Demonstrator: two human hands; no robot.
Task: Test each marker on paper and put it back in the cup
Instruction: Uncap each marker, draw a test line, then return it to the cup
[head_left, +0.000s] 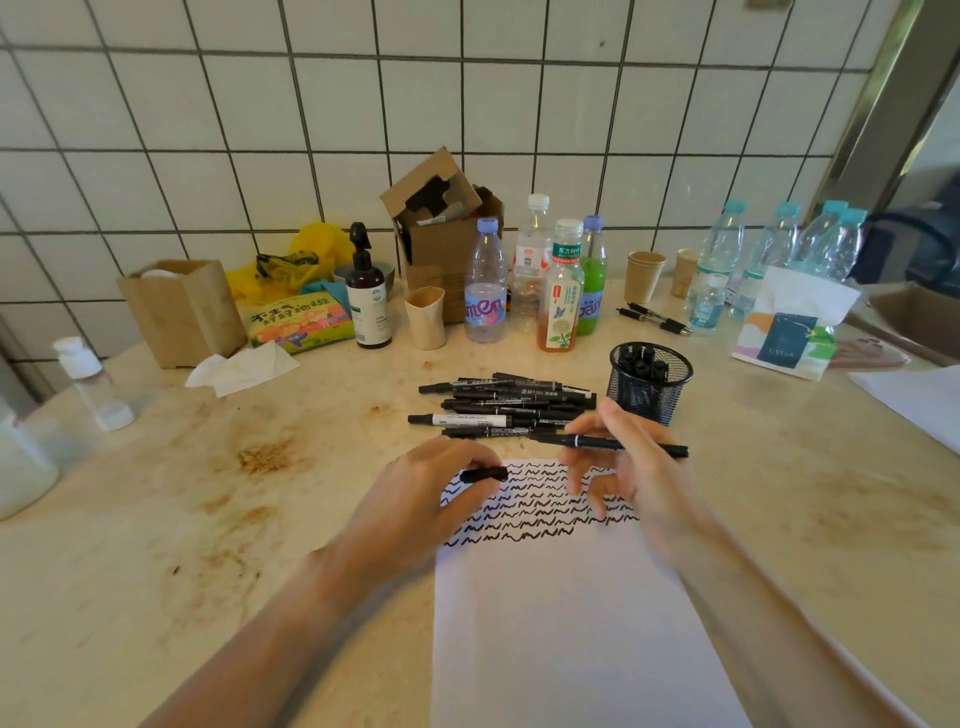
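While the mesh cup (650, 385) holds several markers, right hand (631, 467) grips a marker (613, 443); left hand (441, 486) pinches its cap (484, 475)

Marker pile (506, 408) just left of mesh cup (650, 382), bottles (540, 280) behind, open top

Blk markers (506, 408) – white paper (566, 623), blk squiggles; blk mesh cup (649, 384).

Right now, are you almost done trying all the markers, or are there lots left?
Partway. Done: several rows of black squiggles fill the top of the paper, and a few markers already stand in the mesh cup. In hand: the right hand holds an uncapped marker while the left hand holds its cap. Left: a whole pile of markers is waiting on the table beside the cup.
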